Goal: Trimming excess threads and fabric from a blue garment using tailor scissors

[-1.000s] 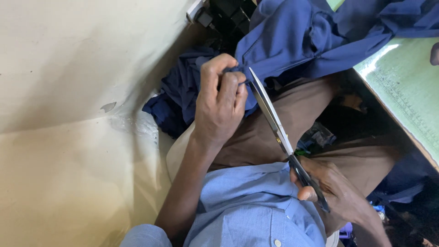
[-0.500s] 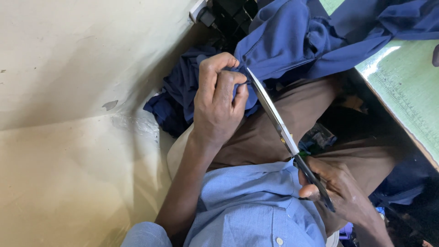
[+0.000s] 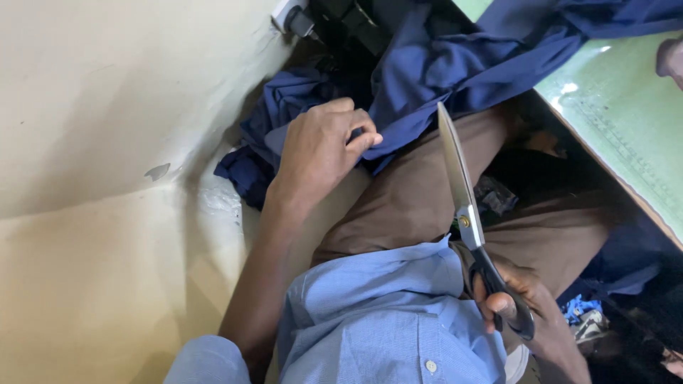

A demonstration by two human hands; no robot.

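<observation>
Over the person's lap, one pair of tailor's scissors with black handles stood nearly upright in the view, its long axis running from the handles low near the right hand up to the tip, which pointed away from the body toward the navy-blue cloth. The blades lay together as a single closed edge, the tip just short of the cloth's lower fold and not touching it. The right hand's fingers were curled through the handle loops and clamped on them. The left hand rested on a fold of the same cloth by the left thigh, its thumb and fingertips pinched together on the fabric. The cloth trailed from a heap against the cream wall up onto one green cutting mat at the right. Brown trousers and a light-blue buttoned shirt lay beneath the scissors. Two hands were in view, both the person's own.
</observation>
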